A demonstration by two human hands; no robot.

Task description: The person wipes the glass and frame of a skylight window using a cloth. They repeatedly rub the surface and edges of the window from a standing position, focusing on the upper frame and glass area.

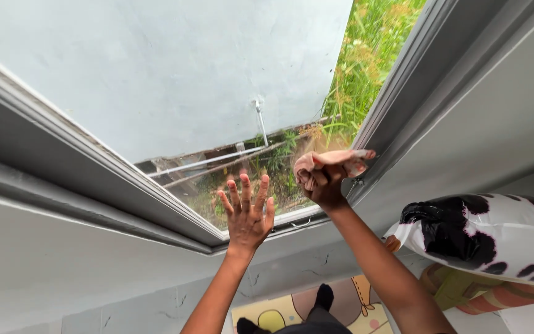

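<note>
My left hand (248, 213) is spread flat with fingers apart against the glass pane (217, 80) of a grey-framed window, near its lower corner. My right hand (324, 180) is closed on a bunched pinkish cloth (332, 162), pressed against the glass close to the right side of the window frame (397, 117). Through the pane I see a pale wall, thin metal rods and green grass outside.
A black-and-white cow-patterned cushion (489, 238) lies at the right, with striped and olive fabric (477, 294) beneath it. Below me is a colourful cartoon-printed mat (341, 312). White wall surrounds the window, cracked under the sill (279, 266).
</note>
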